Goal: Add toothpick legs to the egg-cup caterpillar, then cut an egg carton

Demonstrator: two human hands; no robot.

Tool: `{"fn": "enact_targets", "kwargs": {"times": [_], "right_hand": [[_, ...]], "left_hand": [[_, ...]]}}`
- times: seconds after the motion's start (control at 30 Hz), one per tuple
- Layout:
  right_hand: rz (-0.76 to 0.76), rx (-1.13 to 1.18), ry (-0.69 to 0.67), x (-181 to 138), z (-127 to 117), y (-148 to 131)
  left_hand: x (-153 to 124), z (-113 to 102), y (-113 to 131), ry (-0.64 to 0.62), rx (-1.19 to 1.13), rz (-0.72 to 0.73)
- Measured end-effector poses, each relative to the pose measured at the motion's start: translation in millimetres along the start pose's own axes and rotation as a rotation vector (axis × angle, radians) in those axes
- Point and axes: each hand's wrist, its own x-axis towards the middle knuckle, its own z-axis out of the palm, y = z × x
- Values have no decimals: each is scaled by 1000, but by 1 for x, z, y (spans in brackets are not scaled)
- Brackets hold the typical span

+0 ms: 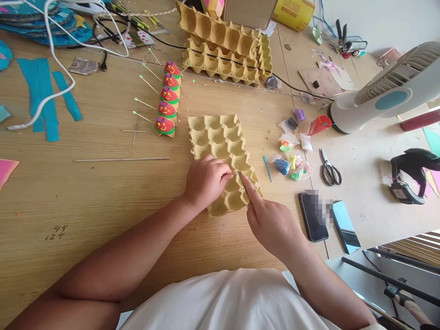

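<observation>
A yellow cardboard egg tray lies flat on the wooden table in front of me. My left hand rests on its near left part, fingers curled and pinching a ridge of the tray. My right hand is closed on a thin dark blade-like tool, the index finger stretched along it. The tool's tip meets the tray right beside my left fingertips.
A row of painted figures with green-tipped sticks stands left of the tray, and stacked egg trays sit behind. To the right are clay bags, scissors, two phones, a fan and a glue gun. A skewer lies at left.
</observation>
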Motion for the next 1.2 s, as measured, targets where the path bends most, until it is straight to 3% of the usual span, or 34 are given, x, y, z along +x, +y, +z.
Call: {"fn": "enact_targets", "kwargs": {"times": [0.33, 0.7, 1.0, 1.2], "right_hand": [[21, -62, -41, 3, -3, -3], [41, -77, -156, 3, -22, -9], [11, -24, -75, 5, -4, 1], [21, -32, -89, 4, -6, -1]], "left_hand": [[0, -1, 1, 11, -17, -12], [0, 1, 0, 17, -17, -16], [0, 0, 0, 8, 10, -2], [0, 0, 0, 11, 12, 2]]}}
